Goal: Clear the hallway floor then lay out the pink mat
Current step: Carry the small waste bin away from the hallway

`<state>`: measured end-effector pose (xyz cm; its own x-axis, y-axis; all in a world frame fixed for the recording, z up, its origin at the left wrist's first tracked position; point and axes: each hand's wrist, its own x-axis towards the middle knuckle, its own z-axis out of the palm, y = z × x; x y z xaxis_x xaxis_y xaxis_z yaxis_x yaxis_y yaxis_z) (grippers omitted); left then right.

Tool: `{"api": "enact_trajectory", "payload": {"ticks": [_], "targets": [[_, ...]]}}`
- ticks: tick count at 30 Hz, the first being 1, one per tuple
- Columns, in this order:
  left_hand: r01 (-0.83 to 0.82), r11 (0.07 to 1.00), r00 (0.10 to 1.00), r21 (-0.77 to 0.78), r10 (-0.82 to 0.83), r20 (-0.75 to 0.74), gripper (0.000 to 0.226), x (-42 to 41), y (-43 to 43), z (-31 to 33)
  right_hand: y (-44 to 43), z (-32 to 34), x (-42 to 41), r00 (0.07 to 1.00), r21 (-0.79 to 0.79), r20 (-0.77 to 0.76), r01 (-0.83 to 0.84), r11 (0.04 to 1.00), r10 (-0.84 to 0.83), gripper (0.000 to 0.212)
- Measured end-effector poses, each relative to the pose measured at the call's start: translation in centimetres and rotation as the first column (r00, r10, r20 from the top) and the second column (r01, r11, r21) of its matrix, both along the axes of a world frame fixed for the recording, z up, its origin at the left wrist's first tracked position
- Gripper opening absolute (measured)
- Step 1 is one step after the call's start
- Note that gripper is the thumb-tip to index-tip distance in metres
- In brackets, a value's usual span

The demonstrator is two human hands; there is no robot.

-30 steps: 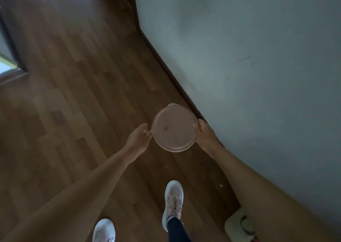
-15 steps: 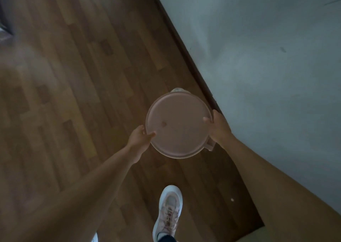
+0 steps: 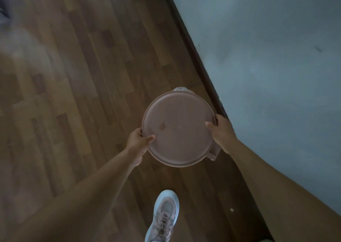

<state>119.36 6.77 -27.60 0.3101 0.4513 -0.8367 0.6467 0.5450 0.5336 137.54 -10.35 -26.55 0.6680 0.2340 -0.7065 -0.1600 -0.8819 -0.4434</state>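
Observation:
A round pink container with a flat lid (image 3: 178,129) is held above the wooden floor, close to the wall. My left hand (image 3: 137,143) grips its left rim, thumb on top of the lid. My right hand (image 3: 222,131) grips its right rim, thumb lying over the lid's edge. A small tab sticks out at the container's lower right. The pink mat is not in view.
Wooden floorboards (image 3: 83,94) stretch to the left and ahead. A pale wall (image 3: 267,66) with a dark skirting board (image 3: 195,53) runs along the right. My pink and white shoe (image 3: 164,217) stands on the floor below the container.
The container has come nearer to the camera and looks larger, still between both hands. The view has tilted down and shifted forward along the wall; one shoe has left the view.

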Motion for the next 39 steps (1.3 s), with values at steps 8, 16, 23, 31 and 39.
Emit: {"api": "enact_trajectory", "payload": {"ticks": [8, 16, 23, 31, 39], "targets": [[-0.122, 0.992, 0.992, 0.041, 0.122, 0.019, 0.018, -4.3, 3.2, 6.4, 3.3, 7.1, -2.7, 0.998, 0.123, -0.054, -0.028, 0.992, 0.035, 0.038], [-0.217, 0.974, 0.974, 0.059, 0.212, 0.077, 0.041, -11.7, 7.9, 16.2, 8.9, 17.2, -8.7, 0.993, 0.22, -0.042, -0.098, 0.971, 0.11, 0.036], [-0.308, 0.949, 0.947, 0.067, 0.299, 0.121, 0.041, -21.9, 11.5, 25.7, 14.2, 26.9, -17.0, 0.981, 0.269, -0.001, -0.189, 0.944, 0.196, 0.034], [-0.458, 0.883, 0.885, 0.104, 0.442, 0.147, 0.039, -37.0, 13.5, 38.5, 19.0, 38.4, -30.2, 0.948, 0.353, 0.036, -0.308, 0.883, 0.316, 0.025], [-0.572, 0.805, 0.816, 0.159, 0.538, 0.211, 0.038, -53.0, 14.3, 48.2, 24.5, 46.5, -43.9, 0.878, 0.376, 0.121, -0.472, 0.798, 0.462, 0.024]]}}
